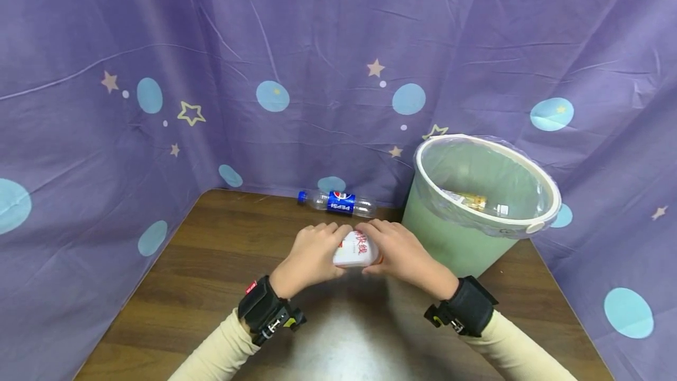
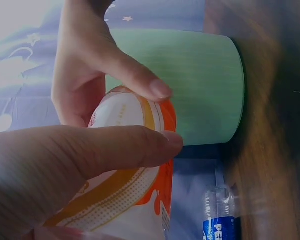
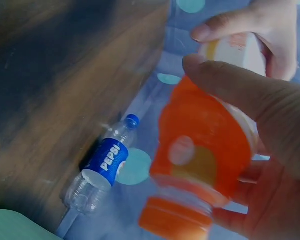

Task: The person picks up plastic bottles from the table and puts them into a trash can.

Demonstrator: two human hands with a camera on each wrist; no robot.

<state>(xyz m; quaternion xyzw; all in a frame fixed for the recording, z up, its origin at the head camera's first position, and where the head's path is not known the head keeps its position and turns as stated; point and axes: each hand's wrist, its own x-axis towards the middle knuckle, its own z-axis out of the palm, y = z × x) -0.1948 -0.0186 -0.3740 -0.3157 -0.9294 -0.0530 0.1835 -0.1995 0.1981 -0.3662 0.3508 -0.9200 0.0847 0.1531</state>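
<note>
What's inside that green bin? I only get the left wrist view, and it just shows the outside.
Observer: The head view shows the green bin has a clear liner, and something clear with a label lies at the bottom, maybe a bottle.
Operator: Does the bottle I'm holding have a cap?
Observer: Yes. The right wrist view shows an orange cap on the white-and-orange bottle, which the left hand and right hand both grip.
</note>
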